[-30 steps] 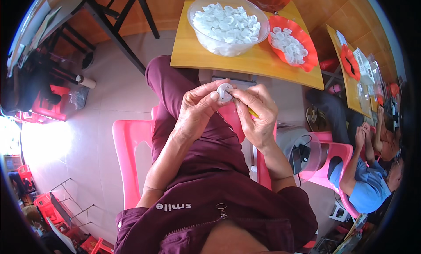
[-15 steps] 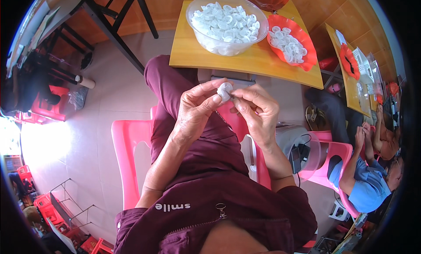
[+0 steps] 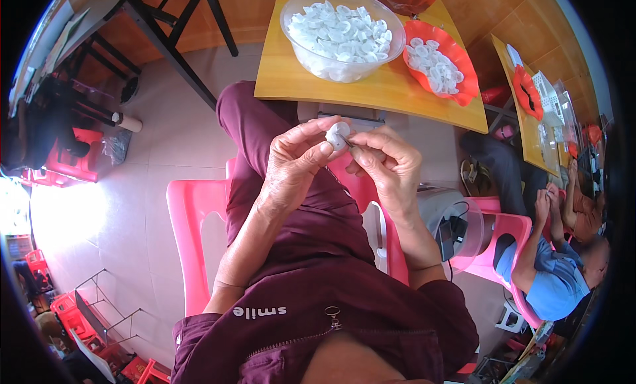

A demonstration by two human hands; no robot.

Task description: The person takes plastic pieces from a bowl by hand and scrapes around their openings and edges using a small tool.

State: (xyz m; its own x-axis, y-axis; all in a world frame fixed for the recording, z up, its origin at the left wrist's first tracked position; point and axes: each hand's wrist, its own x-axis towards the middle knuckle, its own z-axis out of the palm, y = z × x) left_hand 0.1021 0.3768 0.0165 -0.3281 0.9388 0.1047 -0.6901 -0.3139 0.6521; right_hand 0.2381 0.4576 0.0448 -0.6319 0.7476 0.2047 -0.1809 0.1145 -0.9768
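White plastic cap (image 3: 338,135) pinched between left hand (image 3: 296,165), right hand (image 3: 389,166)

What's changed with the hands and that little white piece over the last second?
Very little. Both hands drifted slightly up toward the table, and the right hand closed in so its fingertips now pinch at the small white piece that the left hand holds. Nothing was let go. The clear bowl of white pieces and the orange tray stayed put on the wooden table.

A small piecework workshop: low wooden tables (image 3: 371,92), pink plastic chairs (image 3: 192,212), a bowl (image 3: 341,33) of white parts (another worker (image 3: 550,278) sits alongside).
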